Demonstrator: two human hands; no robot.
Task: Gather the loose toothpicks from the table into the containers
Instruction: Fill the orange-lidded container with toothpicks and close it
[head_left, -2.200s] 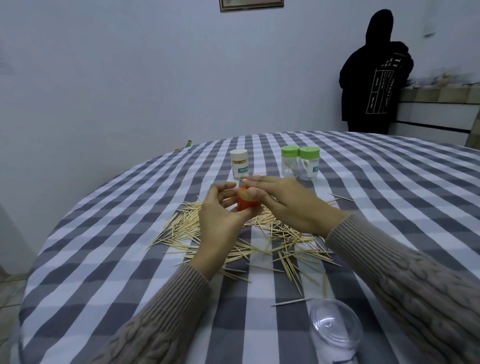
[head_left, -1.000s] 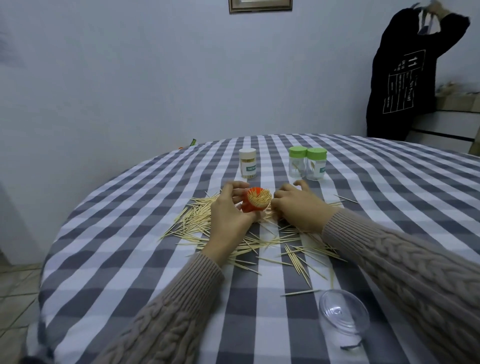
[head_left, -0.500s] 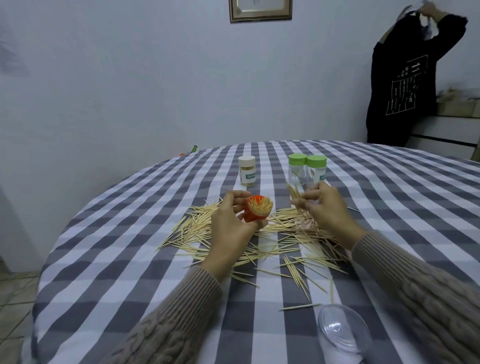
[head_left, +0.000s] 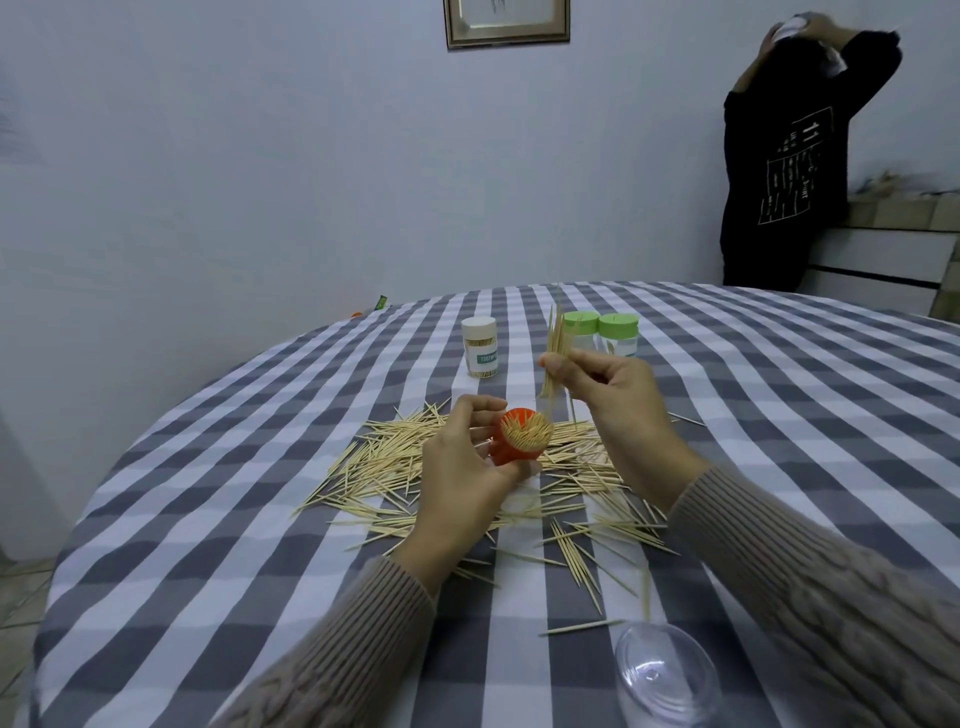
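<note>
Home dining rm: checked tablecloth (head_left: 218, 499), framed pic (head_left: 506, 23).

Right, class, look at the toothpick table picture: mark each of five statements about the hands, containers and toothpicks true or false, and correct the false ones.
1. The left hand holds an orange container packed with toothpicks. True.
2. The right hand rests flat on the tablecloth. False: it is raised, pinching a bundle of toothpicks.
3. Two green-lidded jars stand side by side beyond the hands. True.
4. The white-lidded jar lies on its side. False: it stands upright.
5. All toothpicks are already in containers. False: many loose toothpicks are scattered across the checked tablecloth.
</note>
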